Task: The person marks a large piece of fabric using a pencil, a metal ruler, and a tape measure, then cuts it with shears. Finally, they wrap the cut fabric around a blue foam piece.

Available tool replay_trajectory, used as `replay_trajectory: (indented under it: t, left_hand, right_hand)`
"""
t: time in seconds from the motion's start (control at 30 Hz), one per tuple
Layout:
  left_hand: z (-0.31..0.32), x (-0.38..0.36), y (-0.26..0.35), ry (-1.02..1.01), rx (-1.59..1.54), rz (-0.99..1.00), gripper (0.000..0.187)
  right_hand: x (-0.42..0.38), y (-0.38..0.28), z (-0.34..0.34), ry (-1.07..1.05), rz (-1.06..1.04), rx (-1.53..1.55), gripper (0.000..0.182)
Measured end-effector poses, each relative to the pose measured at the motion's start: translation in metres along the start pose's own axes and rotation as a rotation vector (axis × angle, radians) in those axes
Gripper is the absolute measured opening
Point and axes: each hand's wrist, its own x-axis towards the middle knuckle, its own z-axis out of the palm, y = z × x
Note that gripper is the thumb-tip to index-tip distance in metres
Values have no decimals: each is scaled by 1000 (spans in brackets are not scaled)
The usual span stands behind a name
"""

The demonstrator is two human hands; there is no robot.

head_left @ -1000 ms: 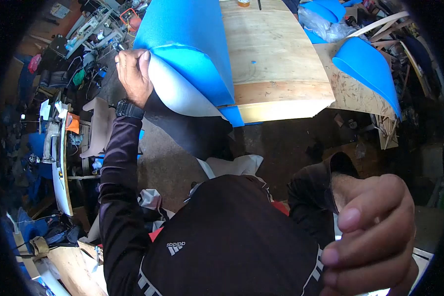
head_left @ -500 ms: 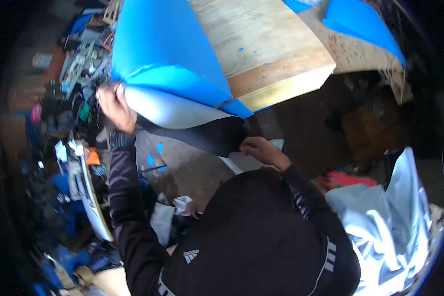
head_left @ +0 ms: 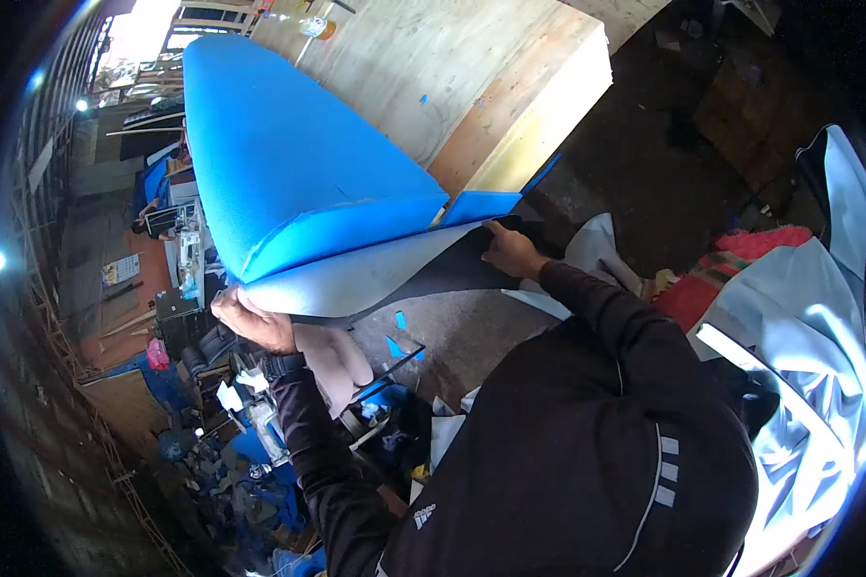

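A large blue foam pad (head_left: 298, 154) lies along a wooden panel (head_left: 423, 67). Under the pad's near edge runs a sheet, light grey (head_left: 356, 277) on one side and black (head_left: 452, 267) on the other. My left hand (head_left: 252, 319) is closed on the grey sheet at the pad's near left corner. On the sheet's right part, near the narrow blue strip (head_left: 483, 206) at the panel's corner, is my right hand (head_left: 512, 252), its index finger extended against the black material.
Shiny silver-grey material (head_left: 789, 317) and a red cloth (head_left: 688, 288) lie at the right. Blue scraps (head_left: 400, 319) are on the floor below the sheet. A bottle (head_left: 316, 27) rests on the panel. A person (head_left: 142, 223) is far left, among clutter.
The view has swung left, so the pad and panel appear turned. My right hand now has its index finger extended on the sheet's edge. My left hand still grips the grey sheet.
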Motion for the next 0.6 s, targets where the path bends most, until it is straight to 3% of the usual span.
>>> replay_trajectory:
  t: [0.1,0.2,0.3,0.4,0.6]
  left_hand:
    - [-1,0,2,0,2,-4,20]
    - [2,1,4,35,-48,-21,19]
    - [1,0,1,62,-41,6,17]
    - [-2,-3,8,107,-98,-69,14]
    - [-2,-5,-2,121,-128,-22,12]
  right_hand:
    - [8,-16,5,15,-15,80,61]
    - [28,-11,26,308,-229,-7,50]
    - [41,-17,18,121,-164,34,37]
    - [41,-17,19,260,-162,22,22]
    - [39,-10,3,504,-160,68,30]
